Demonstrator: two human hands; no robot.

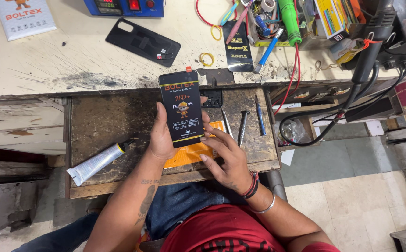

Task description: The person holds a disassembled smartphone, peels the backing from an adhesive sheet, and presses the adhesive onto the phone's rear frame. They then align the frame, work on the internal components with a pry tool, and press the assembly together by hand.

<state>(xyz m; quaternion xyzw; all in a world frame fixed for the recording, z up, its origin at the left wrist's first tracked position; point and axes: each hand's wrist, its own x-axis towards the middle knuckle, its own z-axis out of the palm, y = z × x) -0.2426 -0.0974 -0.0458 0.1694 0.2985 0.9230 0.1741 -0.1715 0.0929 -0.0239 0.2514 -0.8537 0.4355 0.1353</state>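
Observation:
My left hand holds a black phone display panel upright from behind, its face covered by a printed protective film with a small orange tab at the top. My right hand touches the panel's lower right edge with its fingertips. Under both hands lies an orange packet on a dark, worn pull-out board. A black phone back cover rests on the pale bench above.
A white glue tube lies at the board's left. Tweezers, a screwdriver and a blue-handled tool lie to the right. A blue power unit, tool clutter and black cables crowd the bench's back and right.

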